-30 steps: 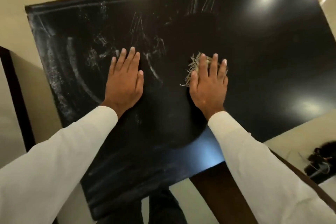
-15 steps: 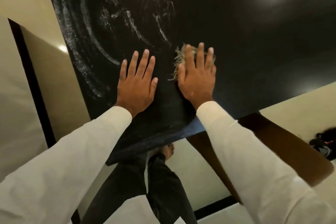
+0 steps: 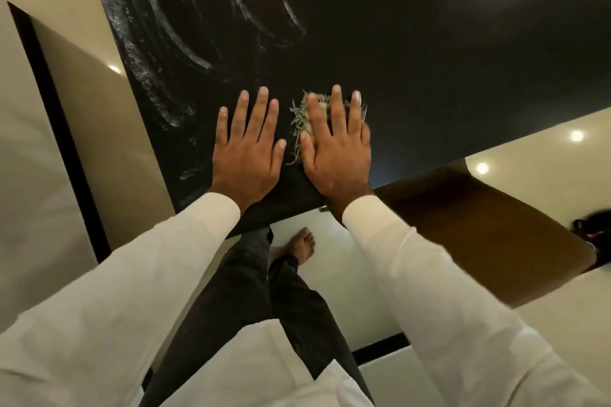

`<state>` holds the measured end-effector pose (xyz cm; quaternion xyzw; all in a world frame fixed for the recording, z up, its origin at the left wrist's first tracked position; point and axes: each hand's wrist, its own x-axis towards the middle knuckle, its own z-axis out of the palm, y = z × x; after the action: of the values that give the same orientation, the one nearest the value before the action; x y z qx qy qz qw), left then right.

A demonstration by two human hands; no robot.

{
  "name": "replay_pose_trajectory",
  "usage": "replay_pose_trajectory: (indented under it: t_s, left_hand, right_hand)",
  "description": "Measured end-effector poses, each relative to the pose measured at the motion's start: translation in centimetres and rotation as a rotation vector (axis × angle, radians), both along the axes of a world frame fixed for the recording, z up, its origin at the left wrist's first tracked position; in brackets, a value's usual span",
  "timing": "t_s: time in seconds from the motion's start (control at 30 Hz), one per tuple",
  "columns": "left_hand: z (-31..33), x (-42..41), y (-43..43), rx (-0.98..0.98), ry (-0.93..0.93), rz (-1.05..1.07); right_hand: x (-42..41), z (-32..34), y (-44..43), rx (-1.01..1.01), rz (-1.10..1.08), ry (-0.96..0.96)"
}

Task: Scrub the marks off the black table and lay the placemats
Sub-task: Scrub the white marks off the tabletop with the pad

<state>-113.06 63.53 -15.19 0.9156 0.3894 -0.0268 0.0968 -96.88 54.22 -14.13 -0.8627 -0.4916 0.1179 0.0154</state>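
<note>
The black table [image 3: 429,53] fills the upper part of the view, its near corner just under my wrists. White curved scrub marks [image 3: 172,53] cover its left side. My left hand [image 3: 248,149] lies flat on the top with straight fingers, close to the near edge. Right beside it my right hand [image 3: 337,152] presses flat on a fibrous beige scrubber [image 3: 301,119], whose frayed strands stick out past my fingers and thumb. Most of the scrubber is hidden under the palm. No placemats are in view.
A brown wooden chair or bench [image 3: 479,225] stands to the right under the table edge. My dark trouser legs and a bare foot [image 3: 302,246] are on the glossy cream floor below. A dark object [image 3: 595,231] lies at the far right.
Both hands have slid back toward the table's near edge and closer together, the right one dragging the scrubber with it. The camera has tipped down, showing more of the floor and legs.
</note>
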Motion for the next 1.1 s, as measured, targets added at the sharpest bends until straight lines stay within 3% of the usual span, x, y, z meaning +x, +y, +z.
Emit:
replay_pose_trajectory:
  t_s: [0.17,0.3,0.47,0.6,0.77,0.9,1.1]
  left_hand:
    - [-0.1,0.2,0.0,0.015,0.009,0.011]
    - [-0.2,0.1,-0.1,0.026,-0.01,0.01]
    - [-0.3,-0.1,-0.1,0.036,-0.025,0.004]
    - [-0.4,-0.1,-0.1,0.037,-0.033,0.0]
    - [-0.2,0.0,-0.2,0.032,-0.027,0.014]
    - [-0.1,-0.2,-0.3,0.049,-0.031,0.01]
    - [0.0,-0.4,-0.2,0.037,-0.025,-0.011]
  right_hand:
    - [5.6,-0.3,-1.3,-0.005,-0.171,-0.036]
    - [3.5,0.6,-5.5,-0.048,-0.236,-0.045]
    - [-4.3,1.1,-6.2,-0.09,-0.102,0.052]
    - [-3.3,0.2,-3.4,-0.03,0.041,0.04]
    - [3.3,-0.4,-3.3,-0.014,-0.14,-0.035]
    - [1.5,0.3,-7.0,-0.047,-0.234,-0.054]
    - [-6.9,0.5,-6.3,-0.063,-0.007,0.055]
